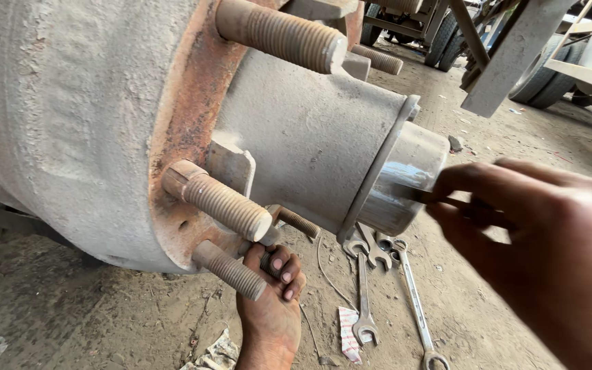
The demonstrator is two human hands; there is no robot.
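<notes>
Right hand [549,253] spreads its fingers against the shiny hub cap [405,185]; left hand [272,301] grips a lower stud [231,270] — best press squarely.

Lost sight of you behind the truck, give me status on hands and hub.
Left hand gripping a threaded stud under the dusty grey wheel hub. Right hand on shiny metal hub cap. Spanners on the ground.

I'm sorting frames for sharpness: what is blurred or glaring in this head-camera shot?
Head view: the right hand is large, close and soft with blur; the shiny hub cap it touches shows a bright glare streak; the left hand, threaded studs and spanners on the dirt are sharp; daylight is bright, and the trailer frames behind look slightly washed.
</notes>
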